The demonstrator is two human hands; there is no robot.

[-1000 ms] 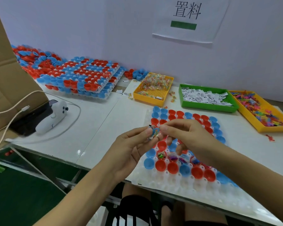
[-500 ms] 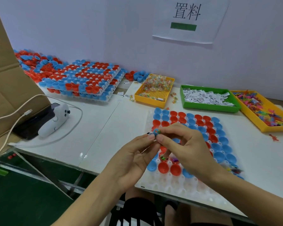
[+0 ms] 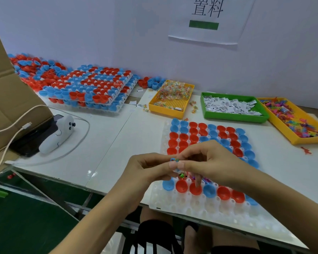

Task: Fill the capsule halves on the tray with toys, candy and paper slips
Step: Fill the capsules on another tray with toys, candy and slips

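Note:
A white dimpled tray point(image 3: 195, 208) lies at the table's front edge with red and blue capsule halves point(image 3: 196, 133) seated in it. My left hand point(image 3: 145, 169) and my right hand point(image 3: 209, 162) meet just above the tray's near rows. Together they pinch a small bunch of tiny coloured toys point(image 3: 174, 160) between their fingertips. A few halves under my hands hold small toys point(image 3: 181, 175). Behind the tray stand a yellow candy bin point(image 3: 171, 97), a green paper-slip bin point(image 3: 231, 107) and a yellow toy bin point(image 3: 297, 120).
Stacked trays of red and blue capsule halves point(image 3: 92, 88) and a loose heap of them point(image 3: 31, 66) fill the back left. A white controller point(image 3: 57, 134) with a cable lies left, beside a cardboard box flap point(image 3: 6, 99). One red toy point(image 3: 306, 150) lies loose on the table.
My hands have stayed together with the toys pinched between them. The view has tilted up a little, so the tray and hands sit lower in the frame.

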